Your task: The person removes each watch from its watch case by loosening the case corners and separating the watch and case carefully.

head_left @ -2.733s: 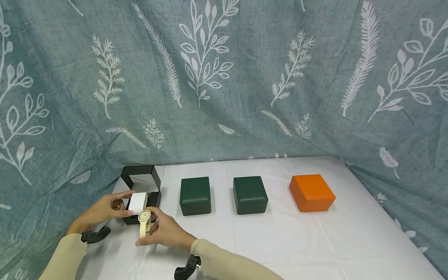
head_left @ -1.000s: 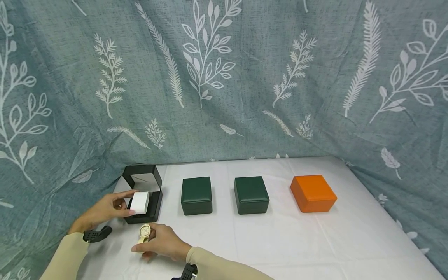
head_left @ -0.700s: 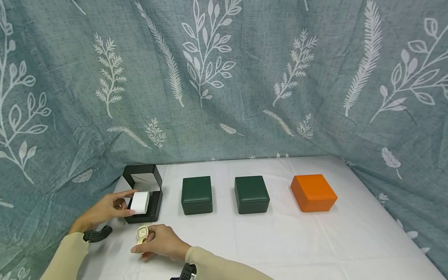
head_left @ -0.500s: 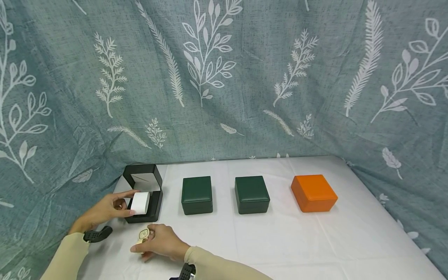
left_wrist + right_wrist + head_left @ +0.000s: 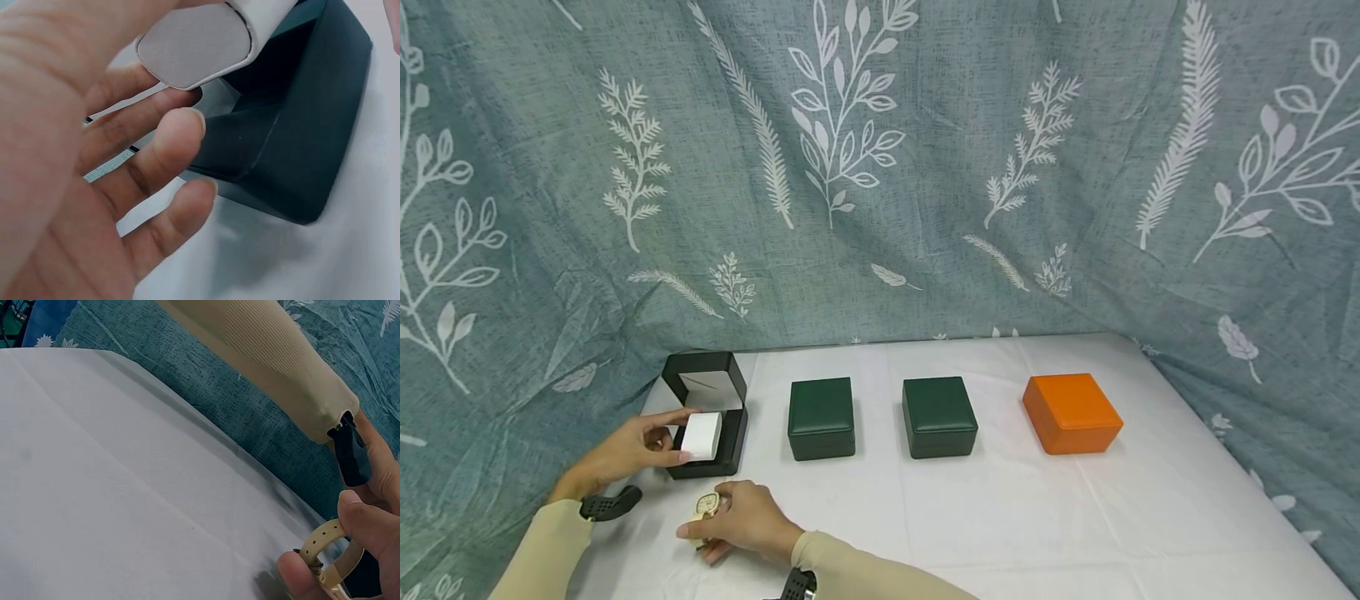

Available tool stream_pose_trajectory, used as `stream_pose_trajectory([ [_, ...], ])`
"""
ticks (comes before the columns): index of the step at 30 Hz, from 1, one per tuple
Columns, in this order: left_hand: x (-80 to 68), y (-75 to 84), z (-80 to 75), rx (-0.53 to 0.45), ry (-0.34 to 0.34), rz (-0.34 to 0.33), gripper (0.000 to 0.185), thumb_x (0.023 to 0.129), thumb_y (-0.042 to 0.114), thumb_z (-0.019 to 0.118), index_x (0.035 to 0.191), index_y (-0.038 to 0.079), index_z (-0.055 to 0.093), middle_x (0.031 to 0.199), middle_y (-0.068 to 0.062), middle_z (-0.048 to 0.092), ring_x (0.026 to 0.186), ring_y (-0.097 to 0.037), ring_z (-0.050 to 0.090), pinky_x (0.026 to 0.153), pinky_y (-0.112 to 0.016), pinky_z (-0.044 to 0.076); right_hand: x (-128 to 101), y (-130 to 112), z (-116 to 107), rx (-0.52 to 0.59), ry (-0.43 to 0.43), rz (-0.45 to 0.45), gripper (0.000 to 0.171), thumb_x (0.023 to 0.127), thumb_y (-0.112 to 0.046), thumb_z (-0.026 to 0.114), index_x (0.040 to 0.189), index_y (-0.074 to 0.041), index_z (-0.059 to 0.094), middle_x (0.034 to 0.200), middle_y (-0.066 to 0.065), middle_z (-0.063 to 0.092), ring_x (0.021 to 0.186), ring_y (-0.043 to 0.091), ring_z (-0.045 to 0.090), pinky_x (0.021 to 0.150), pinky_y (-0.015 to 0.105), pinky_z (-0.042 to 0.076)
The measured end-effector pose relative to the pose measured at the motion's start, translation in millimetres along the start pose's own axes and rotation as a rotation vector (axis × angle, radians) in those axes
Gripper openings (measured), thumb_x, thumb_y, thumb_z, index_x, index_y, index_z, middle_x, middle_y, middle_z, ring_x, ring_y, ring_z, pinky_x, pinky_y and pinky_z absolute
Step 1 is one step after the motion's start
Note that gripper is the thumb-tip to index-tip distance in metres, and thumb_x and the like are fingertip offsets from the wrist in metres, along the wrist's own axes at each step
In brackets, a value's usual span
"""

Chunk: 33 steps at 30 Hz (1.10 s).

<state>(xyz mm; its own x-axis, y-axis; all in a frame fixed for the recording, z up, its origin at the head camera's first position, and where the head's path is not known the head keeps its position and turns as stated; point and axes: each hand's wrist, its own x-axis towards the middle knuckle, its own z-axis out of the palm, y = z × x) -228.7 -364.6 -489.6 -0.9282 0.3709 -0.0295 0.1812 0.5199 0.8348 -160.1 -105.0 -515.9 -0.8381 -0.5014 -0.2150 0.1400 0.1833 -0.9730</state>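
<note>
At the table's left stands an open black watch box point(image 5: 731, 451), its lid raised with a pale lining. My left hand point(image 5: 625, 450) pinches a white watch cushion point(image 5: 702, 437) between thumb and fingers, over the box's dark interior. In the left wrist view the cushion's greyish end point(image 5: 194, 47) shows, with the other fingers spread below it. My right hand point(image 5: 751, 518) holds a cream-strapped wristwatch point(image 5: 707, 503) in front of the box, its squarish dial facing up. The right wrist view shows its strap point(image 5: 324, 540) in a loop with holes, between thumb and finger.
Two lidded dark green boxes, one at centre left point(image 5: 822, 419) and one further right point(image 5: 939, 417), stand on the white-covered table point(image 5: 1000, 517). An orange box point(image 5: 1072, 414) is to their right. A patterned teal curtain point(image 5: 925, 250) hangs behind.
My right hand has drawn the wristwatch from beside the white cushion toward the table's front, and the dial has turned and tilted. My left hand has stayed on the cushion.
</note>
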Motion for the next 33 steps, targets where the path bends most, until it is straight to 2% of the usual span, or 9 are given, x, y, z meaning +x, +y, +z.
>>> stream_pose_trajectory([
  [7, -0.7, -0.9, -0.7, -0.009, -0.002, -0.003, 0.077, 0.090, 0.019, 0.082, 0.155, 0.002, 0.044, 0.084, -0.009, 0.057, 0.072, -0.014, 0.053, 0.061, -0.030, 0.045, -1, 1, 2, 0.010, -0.012, -0.007, 0.076, 0.083, -0.025, 0.089, 0.141, 0.010, 0.054, 0.067, 0.005, 0.072, 0.051, 0.024, 0.070, 0.057, 0.030, 0.058],
  [15, -1.4, -2.6, -1.1, -0.010, 0.004, 0.006, 0.076, 0.090, 0.019, 0.082, 0.155, 0.002, 0.045, 0.084, -0.009, 0.057, 0.072, -0.014, 0.053, 0.061, -0.030, 0.045, -1, 2, 5, 0.043, -0.023, 0.036, 0.074, 0.083, -0.028, 0.090, 0.139, 0.007, 0.057, 0.068, 0.007, 0.072, 0.053, 0.025, 0.071, 0.056, 0.029, 0.057],
  [21, -1.5, -1.4, 0.1, -0.011, -0.006, 0.010, 0.075, 0.091, 0.019, 0.081, 0.155, 0.004, 0.046, 0.083, -0.009, 0.058, 0.070, -0.014, 0.053, 0.060, -0.030, 0.045, -2, 3, 4, 0.033, -0.024, 0.015, 0.076, 0.083, -0.030, 0.089, 0.143, 0.003, 0.055, 0.069, 0.007, 0.072, 0.052, 0.025, 0.070, 0.053, 0.032, 0.057],
  [26, -2.4, -1.2, 0.2, -0.011, -0.005, 0.001, 0.075, 0.091, 0.020, 0.081, 0.155, 0.004, 0.045, 0.083, -0.010, 0.058, 0.070, -0.014, 0.053, 0.060, -0.030, 0.045, -2, 3, 1, 0.039, -0.050, 0.001, 0.075, 0.084, -0.031, 0.088, 0.145, -0.003, 0.053, 0.071, 0.009, 0.072, 0.051, 0.024, 0.069, 0.055, 0.034, 0.058],
  [33, -4.0, -1.2, -0.2, -0.022, -0.003, -0.010, 0.077, 0.091, 0.020, 0.081, 0.155, 0.003, 0.044, 0.085, -0.010, 0.058, 0.071, -0.015, 0.054, 0.062, -0.031, 0.046, 0, 3, -7, 0.016, -0.088, -0.014, 0.072, 0.089, -0.036, 0.083, 0.145, -0.006, 0.051, 0.076, 0.011, 0.071, 0.052, 0.023, 0.069, 0.057, 0.034, 0.058],
])
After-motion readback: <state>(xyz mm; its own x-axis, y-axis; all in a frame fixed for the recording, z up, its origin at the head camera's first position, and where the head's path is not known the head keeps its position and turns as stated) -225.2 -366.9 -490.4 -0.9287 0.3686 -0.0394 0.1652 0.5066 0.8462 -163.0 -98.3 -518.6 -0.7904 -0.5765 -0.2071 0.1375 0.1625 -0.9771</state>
